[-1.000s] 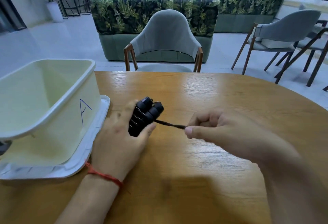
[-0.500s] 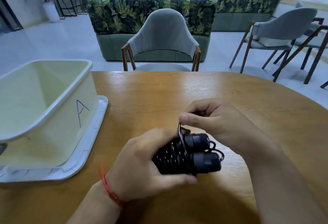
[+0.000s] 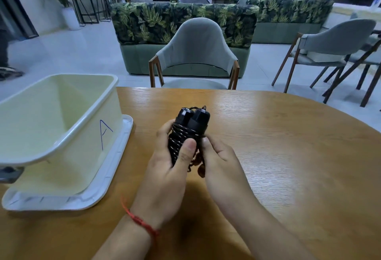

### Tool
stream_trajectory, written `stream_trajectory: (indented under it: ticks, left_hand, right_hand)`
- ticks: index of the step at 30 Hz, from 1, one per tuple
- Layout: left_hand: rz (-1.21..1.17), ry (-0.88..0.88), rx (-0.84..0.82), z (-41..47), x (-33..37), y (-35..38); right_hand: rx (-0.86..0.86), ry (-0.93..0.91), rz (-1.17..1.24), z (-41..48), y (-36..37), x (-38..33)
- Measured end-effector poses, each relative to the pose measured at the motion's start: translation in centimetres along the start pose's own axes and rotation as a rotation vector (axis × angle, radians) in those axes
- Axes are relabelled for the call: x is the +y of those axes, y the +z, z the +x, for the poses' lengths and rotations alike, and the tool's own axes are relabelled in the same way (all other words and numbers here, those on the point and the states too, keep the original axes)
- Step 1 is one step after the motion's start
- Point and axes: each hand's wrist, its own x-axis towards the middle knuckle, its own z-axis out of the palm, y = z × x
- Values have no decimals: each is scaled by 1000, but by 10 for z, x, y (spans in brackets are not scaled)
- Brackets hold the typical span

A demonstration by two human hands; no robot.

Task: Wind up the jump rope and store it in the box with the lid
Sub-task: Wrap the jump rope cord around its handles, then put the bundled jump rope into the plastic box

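Note:
The black jump rope (image 3: pixel 190 123) is a tight bundle, its cord wound around the two handles, which point up and away from me. My left hand (image 3: pixel 169 169) grips the bundle from the left, thumb across the coils. My right hand (image 3: pixel 218 163) presses against its right side and pinches the loose cord end low on the bundle. Both hands hover over the middle of the wooden table (image 3: pixel 278 146). The cream box (image 3: pixel 61 127) marked "A" stands open at the left, set on its white lid (image 3: pixel 115 169).
A grey armchair (image 3: pixel 195 53) faces me across the table's far edge. More chairs (image 3: pixel 334 51) stand to the right, with a leaf-patterned sofa (image 3: pixel 183 24) behind. People sit with their backs turned in the distance.
The bundle has turned from lying sideways to upright, handles pointing away. My right hand dropped from above the handles to the bundle's right side, and both hands moved slightly away from me.

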Motion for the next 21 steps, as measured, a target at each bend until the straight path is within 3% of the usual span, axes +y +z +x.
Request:
stream_trajectory:
  ticks: [3, 8, 12, 16, 21]
  left_hand:
    - [-33, -28, -27, 2, -2, 0]
    - [-28, -98, 40, 3, 0, -3]
    - [-348, -217, 150, 4, 21, -12]
    - [-671, -297, 280, 4, 46, -35]
    - [-557, -259, 395, -5, 61, -59]
  right_hand:
    - [39, -12, 81, -10, 4, -5]
    - [-37, -40, 236, -29, 25, -18]
    - [18, -170, 111, -37, 41, -26]
    - [60, -355, -172, -44, 57, -23]
    - [91, -597, -465, -38, 74, -37]
